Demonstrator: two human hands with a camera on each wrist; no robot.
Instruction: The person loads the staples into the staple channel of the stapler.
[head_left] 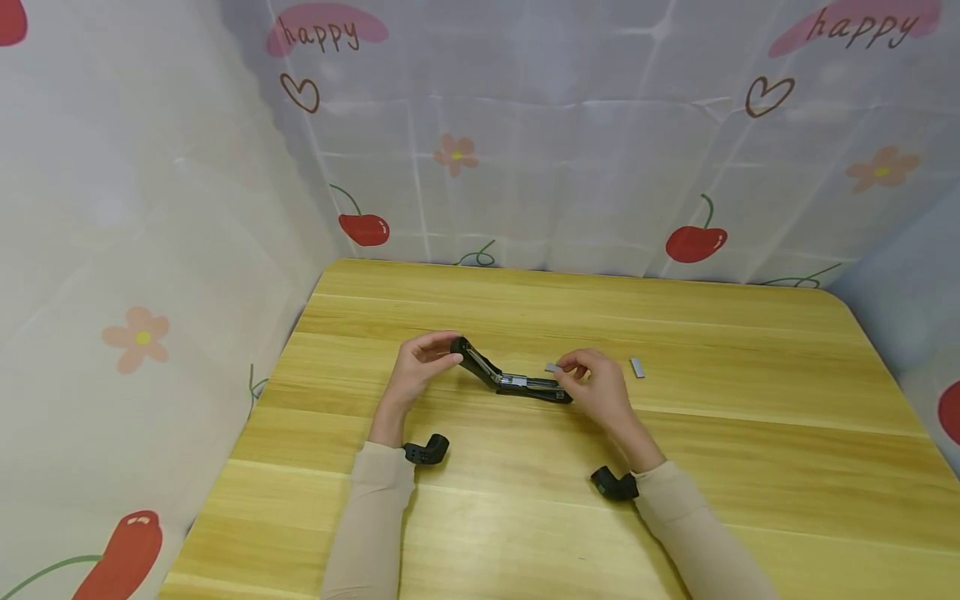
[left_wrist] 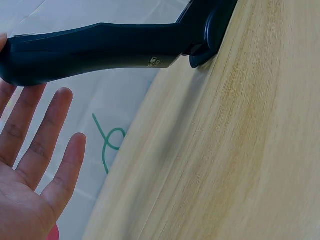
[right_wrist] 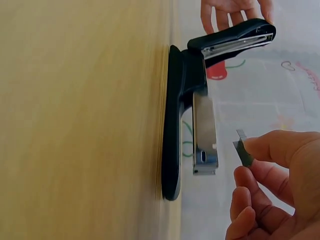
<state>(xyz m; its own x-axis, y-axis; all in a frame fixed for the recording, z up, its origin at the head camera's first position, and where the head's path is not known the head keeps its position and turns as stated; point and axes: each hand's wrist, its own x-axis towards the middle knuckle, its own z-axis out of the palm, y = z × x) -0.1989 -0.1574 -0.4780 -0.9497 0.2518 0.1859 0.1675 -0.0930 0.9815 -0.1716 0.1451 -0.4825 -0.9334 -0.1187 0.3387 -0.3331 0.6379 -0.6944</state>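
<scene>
A black stapler (head_left: 531, 392) stands on the table with its top cover (left_wrist: 100, 50) swung up and back, so the metal staple channel (right_wrist: 205, 135) lies exposed. My left hand (head_left: 418, 364) holds the raised end of the cover between thumb and fingers; its other fingers (left_wrist: 37, 150) are spread loosely. Above the channel's front end, my right hand (head_left: 596, 385) pinches a short strip of staples (right_wrist: 244, 150) between thumb and index finger, apart from the stapler. A second grey staple strip (head_left: 637, 367) lies on the table to the right of that hand.
The wooden table (head_left: 480, 517) runs back to a printed curtain (head_left: 540, 167), and another curtain (head_left: 150, 233) hangs along the left. Black wrist cameras (head_left: 427, 450) are strapped to both forearms.
</scene>
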